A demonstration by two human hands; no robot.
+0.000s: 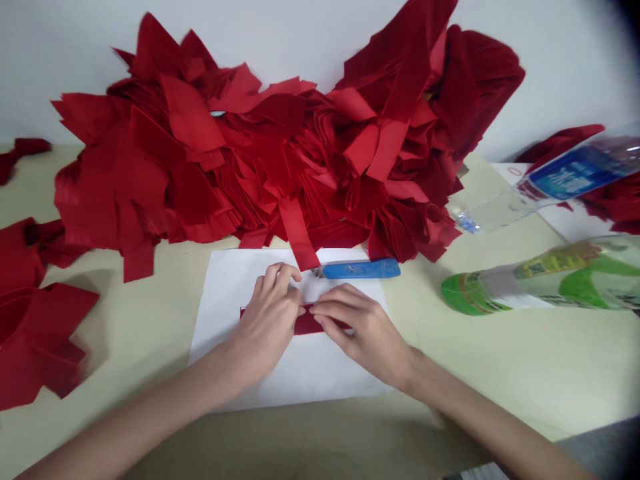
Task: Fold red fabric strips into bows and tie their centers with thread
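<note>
A dark red strip (310, 324) lies across a white sheet of paper (295, 380) on the table. My left hand (273, 310) rests over the strip's left part, its fingers curled and pressed on it. My right hand (357, 323) pinches the strip's upper edge toward its right end, thumb below and fingers above. The fingertips of both hands are close together near the strip's middle. Just beyond my hands, a blue utility knife (360, 269) lies at the sheet's far edge, its tip beside a hanging red piece.
A large heap of red pieces (270, 160) spans the back against the wall. More red pieces (40, 340) lie at the left. On the right, a clear bottle with a blue label (570, 177) and a green bottle (545, 277) lie on their sides.
</note>
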